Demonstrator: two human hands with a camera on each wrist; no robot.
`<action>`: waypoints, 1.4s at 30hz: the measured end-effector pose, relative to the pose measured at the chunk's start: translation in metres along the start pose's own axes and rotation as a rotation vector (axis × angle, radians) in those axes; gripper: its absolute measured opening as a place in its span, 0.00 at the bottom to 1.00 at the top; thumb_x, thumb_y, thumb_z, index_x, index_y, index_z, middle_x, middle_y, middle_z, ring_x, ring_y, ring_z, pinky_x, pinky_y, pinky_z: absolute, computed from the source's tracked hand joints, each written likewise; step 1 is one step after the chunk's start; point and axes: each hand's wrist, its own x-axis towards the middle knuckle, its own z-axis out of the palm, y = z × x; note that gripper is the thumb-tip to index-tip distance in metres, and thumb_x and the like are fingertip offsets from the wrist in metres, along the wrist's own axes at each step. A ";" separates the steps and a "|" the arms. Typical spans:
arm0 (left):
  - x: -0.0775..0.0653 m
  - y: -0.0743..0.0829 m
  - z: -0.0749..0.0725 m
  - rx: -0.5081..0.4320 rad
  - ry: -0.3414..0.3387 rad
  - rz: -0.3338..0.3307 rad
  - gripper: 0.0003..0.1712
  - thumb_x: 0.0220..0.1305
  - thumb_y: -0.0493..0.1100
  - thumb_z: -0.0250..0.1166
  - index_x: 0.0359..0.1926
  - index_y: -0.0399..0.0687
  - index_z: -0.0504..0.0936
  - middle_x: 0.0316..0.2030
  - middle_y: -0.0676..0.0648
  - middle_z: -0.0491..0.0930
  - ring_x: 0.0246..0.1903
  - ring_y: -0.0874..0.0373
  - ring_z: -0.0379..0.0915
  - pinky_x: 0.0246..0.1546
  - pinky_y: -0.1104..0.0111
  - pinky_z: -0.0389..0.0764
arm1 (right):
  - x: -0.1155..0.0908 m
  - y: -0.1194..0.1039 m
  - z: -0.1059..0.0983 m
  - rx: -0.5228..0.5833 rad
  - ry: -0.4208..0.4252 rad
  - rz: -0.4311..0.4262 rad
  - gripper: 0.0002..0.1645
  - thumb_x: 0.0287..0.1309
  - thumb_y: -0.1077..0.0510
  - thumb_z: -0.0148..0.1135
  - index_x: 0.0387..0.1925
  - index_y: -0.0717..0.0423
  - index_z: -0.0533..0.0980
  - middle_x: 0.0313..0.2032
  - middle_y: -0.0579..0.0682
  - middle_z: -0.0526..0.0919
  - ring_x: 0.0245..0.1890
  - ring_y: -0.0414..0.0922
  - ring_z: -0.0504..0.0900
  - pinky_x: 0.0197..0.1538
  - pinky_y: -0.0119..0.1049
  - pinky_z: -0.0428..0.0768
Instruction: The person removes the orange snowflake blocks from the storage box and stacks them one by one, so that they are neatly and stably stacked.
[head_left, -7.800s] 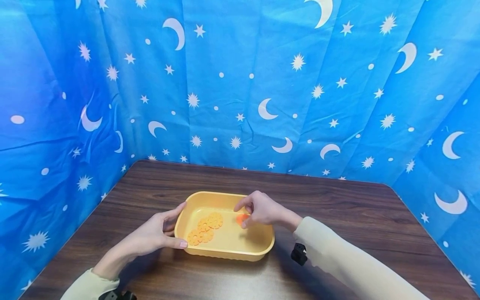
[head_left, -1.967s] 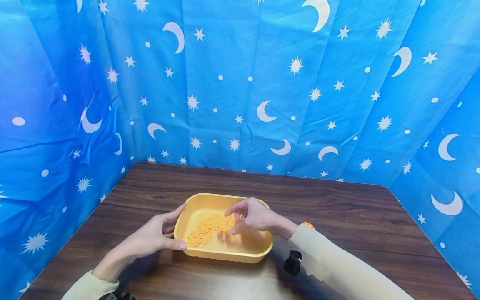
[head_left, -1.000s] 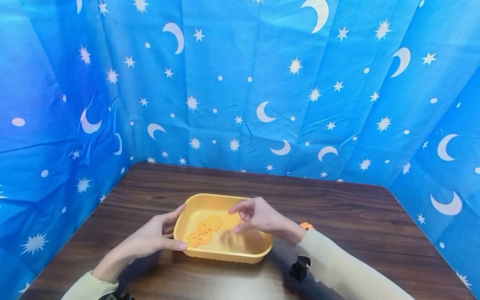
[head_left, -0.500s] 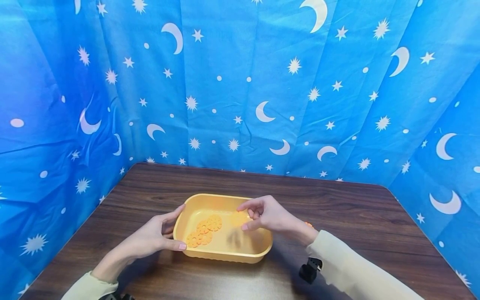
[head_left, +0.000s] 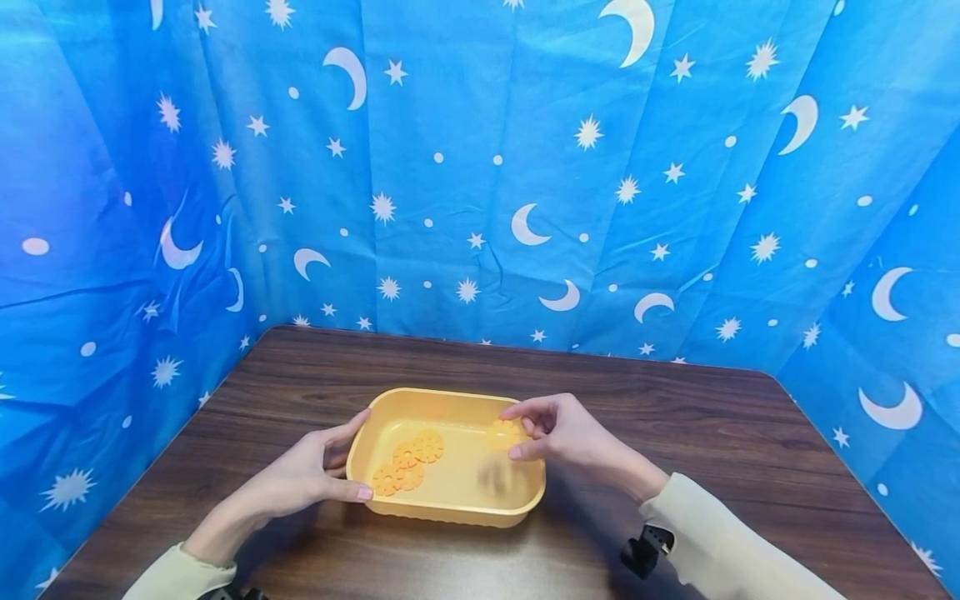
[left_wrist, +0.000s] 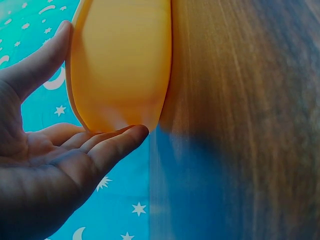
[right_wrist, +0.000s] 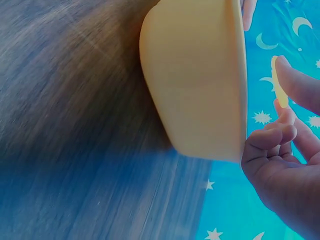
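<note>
A yellow plastic tub (head_left: 450, 512) stands on the table. My left hand (head_left: 300, 471) grips its left end, thumb on the near corner and fingers on the end wall; the left wrist view shows fingertips against the tub (left_wrist: 120, 60). Several flat orange-yellow notched snowflake discs (head_left: 408, 456) lie overlapping in the tub's left half. My right hand (head_left: 562, 429) pinches a yellow notched disc (head_left: 504, 434) between thumb and forefinger over the tub's right end. In the right wrist view this disc (right_wrist: 278, 85) is edge-on, above the level of the rim.
The dark wood-grain table (head_left: 712, 433) has rounded back corners. Blue curtains (head_left: 465, 100) with white moons and stars stand around its back and sides. A black wrist camera (head_left: 647, 550) sits at the right sleeve.
The right hand has lifted the yellow disc off the pile and carried it rightward. Earlier it held an orange disc, later seen on the table right of the tub, now hidden. The left hand stays put.
</note>
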 end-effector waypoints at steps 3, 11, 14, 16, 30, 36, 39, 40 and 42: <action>0.000 0.000 0.000 0.000 -0.001 0.002 0.64 0.58 0.42 0.82 0.83 0.35 0.49 0.80 0.29 0.49 0.74 0.30 0.58 0.68 0.49 0.72 | -0.004 0.002 -0.005 -0.002 0.006 -0.003 0.28 0.50 0.72 0.80 0.54 0.73 0.82 0.27 0.51 0.71 0.27 0.40 0.69 0.28 0.25 0.66; 0.000 0.001 0.000 -0.010 -0.004 0.010 0.64 0.58 0.41 0.81 0.83 0.34 0.48 0.80 0.29 0.49 0.74 0.31 0.58 0.68 0.50 0.71 | -0.012 0.010 -0.014 0.036 0.016 0.000 0.29 0.51 0.72 0.79 0.56 0.74 0.81 0.28 0.51 0.74 0.29 0.40 0.72 0.30 0.24 0.71; 0.000 0.001 0.000 -0.006 -0.002 0.010 0.64 0.58 0.41 0.81 0.83 0.34 0.48 0.80 0.29 0.49 0.74 0.31 0.58 0.68 0.50 0.71 | -0.015 0.013 -0.017 0.040 0.025 0.004 0.29 0.51 0.72 0.79 0.56 0.74 0.81 0.29 0.52 0.73 0.28 0.40 0.72 0.29 0.24 0.72; 0.001 0.001 0.000 0.003 0.001 0.009 0.64 0.58 0.41 0.81 0.83 0.34 0.48 0.80 0.29 0.49 0.74 0.31 0.58 0.68 0.50 0.72 | -0.017 0.014 -0.019 0.038 0.026 -0.002 0.29 0.52 0.71 0.78 0.56 0.74 0.80 0.29 0.52 0.73 0.28 0.40 0.72 0.29 0.24 0.72; 0.001 0.001 0.000 0.014 0.009 -0.002 0.64 0.58 0.42 0.82 0.83 0.35 0.49 0.80 0.30 0.51 0.73 0.30 0.59 0.68 0.49 0.72 | -0.033 0.024 -0.041 -0.029 0.074 0.057 0.28 0.56 0.66 0.78 0.58 0.69 0.81 0.30 0.51 0.73 0.26 0.41 0.70 0.23 0.27 0.60; 0.000 0.001 0.000 0.019 0.007 0.009 0.64 0.57 0.42 0.82 0.83 0.35 0.49 0.80 0.29 0.51 0.73 0.30 0.59 0.68 0.49 0.71 | -0.038 0.029 -0.049 -0.043 0.103 0.086 0.29 0.57 0.65 0.78 0.60 0.68 0.80 0.31 0.52 0.73 0.29 0.43 0.71 0.25 0.27 0.65; 0.000 0.001 0.000 0.013 0.003 0.011 0.64 0.57 0.41 0.82 0.83 0.35 0.49 0.80 0.29 0.50 0.74 0.30 0.58 0.68 0.49 0.71 | -0.041 0.032 -0.052 -0.035 0.126 0.114 0.29 0.57 0.66 0.78 0.60 0.68 0.80 0.32 0.52 0.74 0.30 0.44 0.73 0.26 0.27 0.67; 0.000 0.001 0.000 0.012 0.003 0.011 0.64 0.57 0.41 0.82 0.83 0.35 0.49 0.80 0.29 0.50 0.73 0.30 0.58 0.68 0.49 0.71 | -0.043 0.033 -0.054 -0.034 0.134 0.123 0.29 0.57 0.66 0.78 0.60 0.67 0.81 0.32 0.52 0.74 0.30 0.45 0.73 0.26 0.27 0.67; 0.001 0.001 0.000 0.010 0.004 0.012 0.64 0.57 0.41 0.82 0.83 0.35 0.49 0.80 0.29 0.50 0.73 0.30 0.58 0.68 0.50 0.71 | -0.045 0.034 -0.056 -0.029 0.146 0.131 0.29 0.57 0.67 0.78 0.60 0.67 0.81 0.32 0.52 0.73 0.31 0.45 0.73 0.26 0.28 0.67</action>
